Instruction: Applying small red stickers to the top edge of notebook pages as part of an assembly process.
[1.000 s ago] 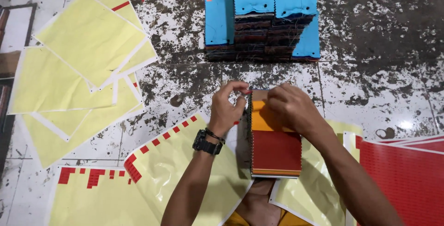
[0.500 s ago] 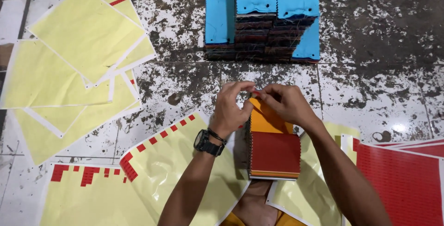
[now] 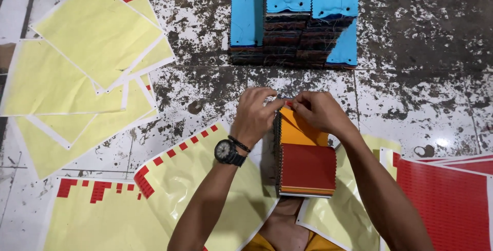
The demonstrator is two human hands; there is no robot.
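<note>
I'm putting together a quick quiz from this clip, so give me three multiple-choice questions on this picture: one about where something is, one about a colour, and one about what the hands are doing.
1. Where is the stack with blue covers?
A. On the floor beyond the hands
B. On the person's lap
C. Under the yellow sheets

2. What colour is the top swatch on the stack nearest the person?
A. Green
B. Red, with orange showing behind it
C. Blue

3. What are the left hand and right hand doing?
A. Resting flat on the floor
B. Each lifting a yellow sheet
C. Meeting in a pinch at the stack's far edge

Answers: 1 A, it lies farther up the speckled floor. 2 B, red covers the near part. 3 C, the fingertips come together there.
</note>
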